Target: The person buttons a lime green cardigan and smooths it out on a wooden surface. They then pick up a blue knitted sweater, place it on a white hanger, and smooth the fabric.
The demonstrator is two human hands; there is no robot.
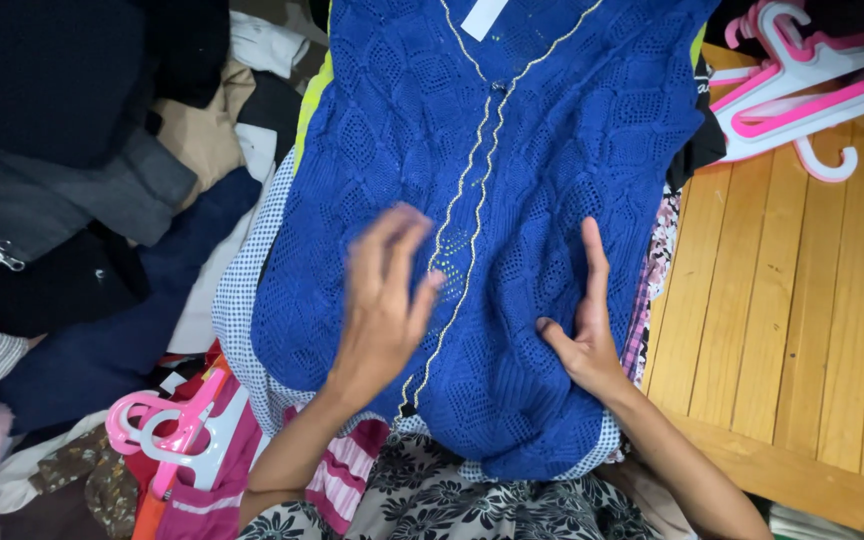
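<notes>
A blue open-knit cardigan (542, 150) with a pale trimmed front edge lies flat on top of a stack of clothes. My left hand (384, 300) hovers over its lower left panel, fingers spread, slightly blurred, holding nothing. On the lower right panel, my right hand (584, 330) presses flat, forefinger stretched up and thumb out to the left. A blue-and-white checked garment (242, 300) shows under the cardigan's edges.
Dark and beige clothes (82, 180) are heaped at the left. Pink and white hangers (802, 85) rest at the top right on a wooden surface (802, 330). More pink hangers (177, 430) lie at the lower left. A black-and-white floral fabric (452, 500) lies nearest me.
</notes>
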